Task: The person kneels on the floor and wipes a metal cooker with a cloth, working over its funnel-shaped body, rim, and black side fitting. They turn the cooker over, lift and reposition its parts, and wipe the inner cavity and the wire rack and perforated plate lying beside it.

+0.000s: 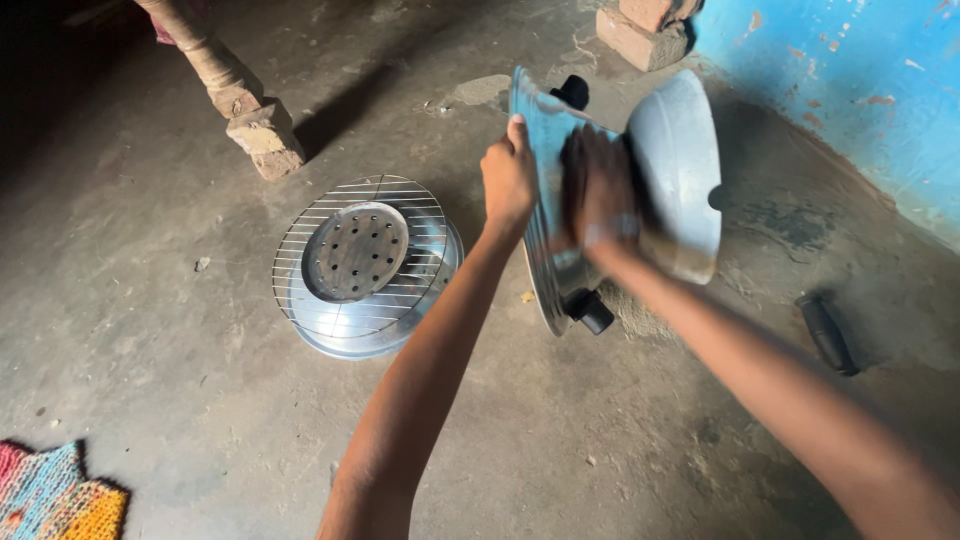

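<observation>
Both bare arms reach forward, nearly straight. Left hand (509, 178) curled tight, thumb uppermost, fingers clamped in a firm grip. Right hand (600, 190) blurred, palm forward, fingers spread flat.

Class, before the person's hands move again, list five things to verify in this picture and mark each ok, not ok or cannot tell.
1. Left hand grips the rim of the tilted metal pan: ok.
2. Right hand lies flat on the pan's face: cannot tell, it is blurred.
3. Pan's lower edge rests on the concrete floor: cannot tell, its black knob hides the contact.
4. Second metal bowl behind the pan stands steady: cannot tell.
5. Wire rack with the perforated disc sits apart from both hands: ok.
</observation>
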